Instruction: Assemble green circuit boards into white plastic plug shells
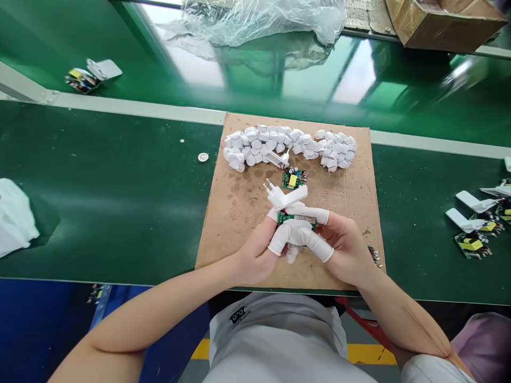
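Both my hands, with white finger covers on several fingers, meet over a brown cardboard sheet (pixel 247 213). Between them is a green circuit board (pixel 310 221), with a white plug housing (pixel 283 197) at its far side, prongs pointing up and left. My left hand (pixel 265 244) grips the board's left end; my right hand (pixel 339 242) holds its right end. A white piece under my thumbs covers part of the board. Just beyond lies another board with a yellow component (pixel 293 181), beside a second white housing (pixel 276 159). Small white pieces (pixel 255 144) form a row behind.
More boards with white housings (pixel 472 244) lie at the right, and one (pixel 83 80) at the back left. A white bundle (pixel 15 218) sits at the left edge. Plastic film (pixel 263 21) and a cardboard box (pixel 443 24) stand at the back.
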Motion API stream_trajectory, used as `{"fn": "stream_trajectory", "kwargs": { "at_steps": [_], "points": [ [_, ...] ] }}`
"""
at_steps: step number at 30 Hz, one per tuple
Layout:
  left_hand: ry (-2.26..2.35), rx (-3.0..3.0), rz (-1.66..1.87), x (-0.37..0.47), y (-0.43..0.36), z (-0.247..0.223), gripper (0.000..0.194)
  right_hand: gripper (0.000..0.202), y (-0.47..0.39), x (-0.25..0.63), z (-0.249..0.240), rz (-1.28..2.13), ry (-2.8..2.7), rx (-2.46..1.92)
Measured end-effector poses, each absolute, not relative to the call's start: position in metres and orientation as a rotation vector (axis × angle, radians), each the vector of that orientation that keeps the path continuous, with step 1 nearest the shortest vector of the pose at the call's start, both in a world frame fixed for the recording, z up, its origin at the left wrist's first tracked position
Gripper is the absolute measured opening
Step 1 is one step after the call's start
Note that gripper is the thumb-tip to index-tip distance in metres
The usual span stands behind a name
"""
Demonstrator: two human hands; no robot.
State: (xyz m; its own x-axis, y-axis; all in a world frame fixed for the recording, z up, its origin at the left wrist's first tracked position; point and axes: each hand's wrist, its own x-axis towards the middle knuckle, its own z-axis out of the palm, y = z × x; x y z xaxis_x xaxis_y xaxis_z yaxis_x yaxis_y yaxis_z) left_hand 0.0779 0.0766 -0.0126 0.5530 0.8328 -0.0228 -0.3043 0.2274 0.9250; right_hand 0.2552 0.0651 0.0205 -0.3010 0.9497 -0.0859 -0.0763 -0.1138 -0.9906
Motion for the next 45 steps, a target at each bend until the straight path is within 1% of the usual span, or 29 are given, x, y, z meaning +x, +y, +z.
{"fn": "stream_trajectory", "kwargs": {
  "at_steps": [6, 12, 18, 21, 24, 26, 29, 32, 36, 40, 45],
  "points": [
    [0.645, 1.193, 0.865, 0.079, 0.074, -0.013, 0.058, 0.038, 0.066, 0.253, 0.022, 1.5, -1.312, -1.087],
    [0.68, 1.183, 0.844, 0.078, 0.074, -0.012, 0.054, 0.039, 0.069, 0.253, 0.026, 1.563, -1.246, -1.06],
    [0.674, 1.316, 0.853, 0.075, 0.074, -0.017, 0.054, 0.026, 0.071, 0.251, 0.029, 1.55, -1.15, -1.033],
    [0.658, 1.456, 0.828, 0.074, 0.075, -0.021, 0.054, 0.021, 0.069, 0.247, 0.031, 1.47, -1.161, -1.083],
    [0.644, 1.517, 0.795, 0.073, 0.075, -0.022, 0.059, 0.017, 0.068, 0.244, 0.033, 1.402, -1.193, -1.127],
    [0.611, 1.453, 0.763, 0.073, 0.075, -0.02, 0.062, 0.019, 0.069, 0.244, 0.034, 1.394, -1.18, -1.146],
    [0.551, 1.305, 0.728, 0.074, 0.075, -0.016, 0.066, 0.026, 0.071, 0.246, 0.034, 1.441, -1.126, -1.181],
    [0.558, 1.239, 0.737, 0.074, 0.075, -0.013, 0.059, 0.03, 0.072, 0.247, 0.032, 1.509, -1.1, -1.14],
    [0.561, 1.149, 0.77, 0.074, 0.076, -0.014, 0.053, 0.025, 0.07, 0.249, 0.029, 1.523, -1.173, -1.04],
    [0.619, 1.054, 0.817, 0.074, 0.078, -0.012, 0.048, 0.032, 0.066, 0.252, 0.028, 1.605, -1.313, -0.942],
    [0.652, 0.908, 0.792, 0.076, 0.082, -0.008, 0.044, 0.04, 0.063, 0.253, 0.023, 1.476, -1.407, -1.151]
  ]
}}
